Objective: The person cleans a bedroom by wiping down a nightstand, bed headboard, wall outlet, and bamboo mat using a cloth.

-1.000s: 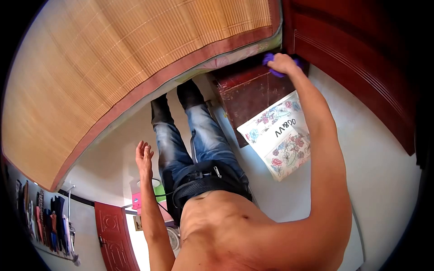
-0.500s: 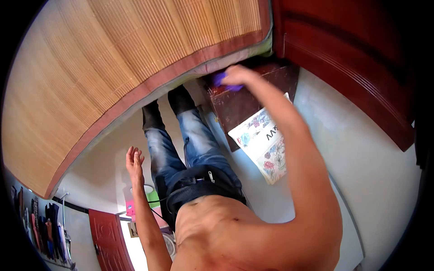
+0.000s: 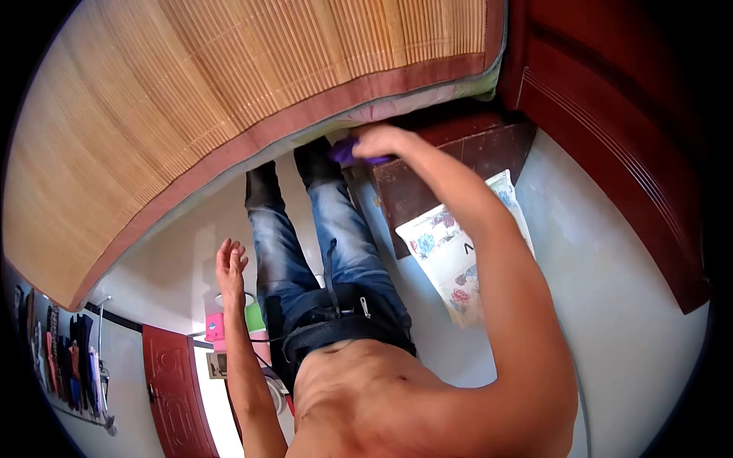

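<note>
My right hand (image 3: 380, 140) grips a crumpled purple cloth (image 3: 345, 151), held over the near corner of a dark brown wooden cabinet (image 3: 405, 195) beside the bed. The fingers are wrapped round the cloth and partly hidden. A white sheet with printed flowers (image 3: 435, 244) hangs against the cabinet's front, partly covered by my right forearm. Out to my left side, my left hand (image 3: 231, 263) is raised in the air with loosely bent fingers apart, holding nothing.
The bed with a bamboo mat (image 3: 252, 69) fills the upper left, its edge just past my feet. A dark red headboard (image 3: 611, 153) stands at the right. Hanging clothes (image 3: 72, 351) and a red door (image 3: 175, 389) are at the lower left.
My right hand has swept the purple cloth leftward, from over the cabinet top to its near corner. The view has shifted slightly; my left hand stays raised.
</note>
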Action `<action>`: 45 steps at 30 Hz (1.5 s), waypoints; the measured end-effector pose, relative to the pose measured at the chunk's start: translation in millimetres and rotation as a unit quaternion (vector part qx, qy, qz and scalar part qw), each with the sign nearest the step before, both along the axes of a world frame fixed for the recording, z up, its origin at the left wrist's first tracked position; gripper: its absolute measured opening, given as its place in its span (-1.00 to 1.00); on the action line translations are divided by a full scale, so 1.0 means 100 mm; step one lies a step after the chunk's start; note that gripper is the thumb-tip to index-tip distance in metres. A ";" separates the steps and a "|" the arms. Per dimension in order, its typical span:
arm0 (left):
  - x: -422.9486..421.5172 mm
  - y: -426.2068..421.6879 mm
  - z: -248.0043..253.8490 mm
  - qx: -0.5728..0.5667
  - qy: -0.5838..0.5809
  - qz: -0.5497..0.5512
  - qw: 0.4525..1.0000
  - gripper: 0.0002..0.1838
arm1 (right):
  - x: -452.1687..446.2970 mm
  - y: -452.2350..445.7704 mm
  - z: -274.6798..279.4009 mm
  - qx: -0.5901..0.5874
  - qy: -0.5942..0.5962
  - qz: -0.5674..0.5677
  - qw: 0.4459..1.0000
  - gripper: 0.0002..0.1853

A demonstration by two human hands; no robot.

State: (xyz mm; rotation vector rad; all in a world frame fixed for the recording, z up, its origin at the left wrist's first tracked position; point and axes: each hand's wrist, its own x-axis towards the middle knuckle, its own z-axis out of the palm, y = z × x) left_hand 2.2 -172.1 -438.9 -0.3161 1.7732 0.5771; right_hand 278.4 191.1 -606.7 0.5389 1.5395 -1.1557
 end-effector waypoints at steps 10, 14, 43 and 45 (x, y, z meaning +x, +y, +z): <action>0.08 0.26 -0.19 0.095 0.167 -0.048 0.980 -0.67 | 2.06 1.20 -0.35 0.330 -0.150 0.034 0.931 -0.28; -0.21 1.57 -0.08 0.199 0.475 -0.358 0.779 -0.59 | 0.73 0.22 -0.75 0.181 -0.023 0.006 0.983 -0.28; -1.13 3.25 -1.24 0.259 0.589 -0.491 0.588 -0.29 | 1.33 1.01 -0.24 0.321 0.040 -0.255 0.911 -0.29; -1.14 3.24 -1.29 0.271 0.582 -0.477 0.600 -0.28 | 1.20 0.87 -0.26 0.317 0.050 -0.277 0.906 -0.29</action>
